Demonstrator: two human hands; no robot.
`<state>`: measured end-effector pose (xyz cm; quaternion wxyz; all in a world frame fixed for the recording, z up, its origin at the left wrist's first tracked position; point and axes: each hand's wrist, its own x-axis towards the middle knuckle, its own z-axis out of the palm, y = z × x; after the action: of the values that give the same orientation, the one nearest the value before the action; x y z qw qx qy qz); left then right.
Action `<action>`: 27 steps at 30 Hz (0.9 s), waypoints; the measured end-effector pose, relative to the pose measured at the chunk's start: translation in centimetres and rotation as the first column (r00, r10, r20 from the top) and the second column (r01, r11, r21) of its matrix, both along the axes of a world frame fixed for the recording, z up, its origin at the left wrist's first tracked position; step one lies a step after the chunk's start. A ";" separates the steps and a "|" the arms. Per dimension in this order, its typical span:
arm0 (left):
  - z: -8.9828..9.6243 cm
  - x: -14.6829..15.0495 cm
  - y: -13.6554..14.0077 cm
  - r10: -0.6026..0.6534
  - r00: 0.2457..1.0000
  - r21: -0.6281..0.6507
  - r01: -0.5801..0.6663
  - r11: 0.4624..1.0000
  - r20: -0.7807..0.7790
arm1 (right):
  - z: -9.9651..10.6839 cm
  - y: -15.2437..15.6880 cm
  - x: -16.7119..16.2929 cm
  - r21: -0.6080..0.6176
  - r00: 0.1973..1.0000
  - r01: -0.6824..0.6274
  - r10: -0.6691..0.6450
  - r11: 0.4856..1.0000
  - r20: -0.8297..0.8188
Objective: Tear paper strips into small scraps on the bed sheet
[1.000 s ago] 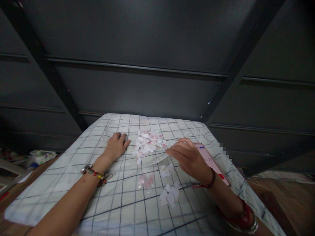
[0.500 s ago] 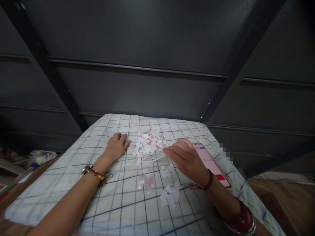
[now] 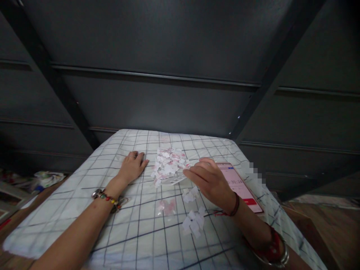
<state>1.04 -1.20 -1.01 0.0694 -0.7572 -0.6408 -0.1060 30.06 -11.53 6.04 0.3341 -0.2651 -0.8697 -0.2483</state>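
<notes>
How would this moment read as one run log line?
left hand: resting on checkered cloth | right hand: holding thin white piece near paper scraps | phone: screen lit, beside right hand

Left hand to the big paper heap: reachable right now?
Likely yes. The left hand rests on the checked cloth just left of the paper heap, only cloth between. The right hand, holding a thin white tool, is at the heap's right, leaving its left side free.

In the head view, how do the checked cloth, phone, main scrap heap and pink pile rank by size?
1. Checked cloth
2. Scrap heap and phone: too alike to rank, phone partly hidden
3. Pink pile
</notes>
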 end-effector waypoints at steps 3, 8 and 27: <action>0.1 0.0 0.0 -0.005 1.000 -0.004 0.005 1.000 0.018 | 0.0 -0.1 -0.3 -0.012 1.000 -0.001 0.002 1.000 0.031; 0.2 0.0 0.0 -0.013 0.999 -0.018 0.014 1.000 0.044 | 0.7 -0.2 0.8 -0.043 1.000 -0.012 0.012 0.999 0.007; 0.6 0.0 0.0 -0.022 0.999 -0.063 0.025 0.998 0.038 | 0.3 0.5 1.5 -0.042 0.999 0.001 -0.003 0.999 -0.047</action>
<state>1.04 -1.21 -0.40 0.0322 -0.7644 -0.6361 -0.1004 31.53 -11.07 6.36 0.3487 -0.2786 -0.8664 -0.2240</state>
